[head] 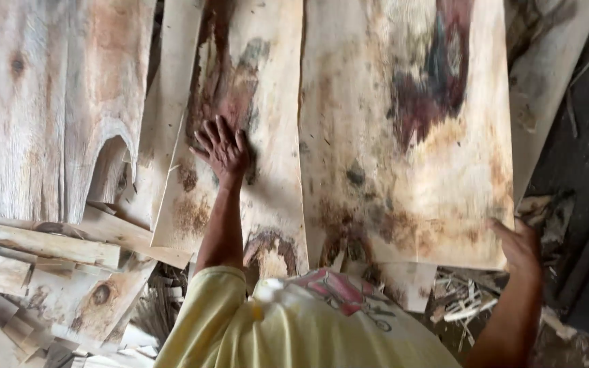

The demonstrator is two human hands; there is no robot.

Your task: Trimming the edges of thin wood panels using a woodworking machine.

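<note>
While left hand (pixel 223 148) presses flat, right hand (pixel 518 244) grips stained veneer sheet (pixel 403 136) over scrap-littered floor (pixel 581 163).

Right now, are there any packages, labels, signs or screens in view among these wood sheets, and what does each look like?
No packages, labels, signs or screens are in view.
Only print: a red and dark graphic on the pale yellow shirt, bottom centre, irregular in shape.
Around it: thin stained wood veneer sheets, with the left hand flat on one and the right hand at another's corner.
</note>
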